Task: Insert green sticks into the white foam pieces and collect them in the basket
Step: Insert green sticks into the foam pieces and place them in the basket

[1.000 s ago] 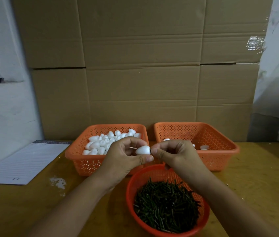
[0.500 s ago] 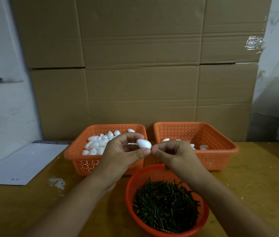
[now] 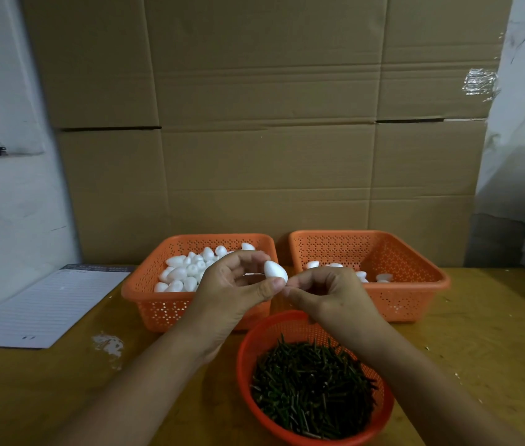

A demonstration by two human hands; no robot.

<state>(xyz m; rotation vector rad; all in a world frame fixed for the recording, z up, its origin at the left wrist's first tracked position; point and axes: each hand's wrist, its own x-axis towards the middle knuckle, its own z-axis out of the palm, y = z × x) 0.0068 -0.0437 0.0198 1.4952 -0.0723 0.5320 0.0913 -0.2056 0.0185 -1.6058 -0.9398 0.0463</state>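
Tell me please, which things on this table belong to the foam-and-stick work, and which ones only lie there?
For the job:
foam piece held in left hand
right hand at its tip
left basket of foam pieces
right basket, few pieces inside
round basket of green sticks

Just lying about:
lined paper
white smear
cardboard behind

Background: stacked cardboard boxes behind a worn yellow-brown table; white wall at left — lined paper sheet lying flat; dim lighting.
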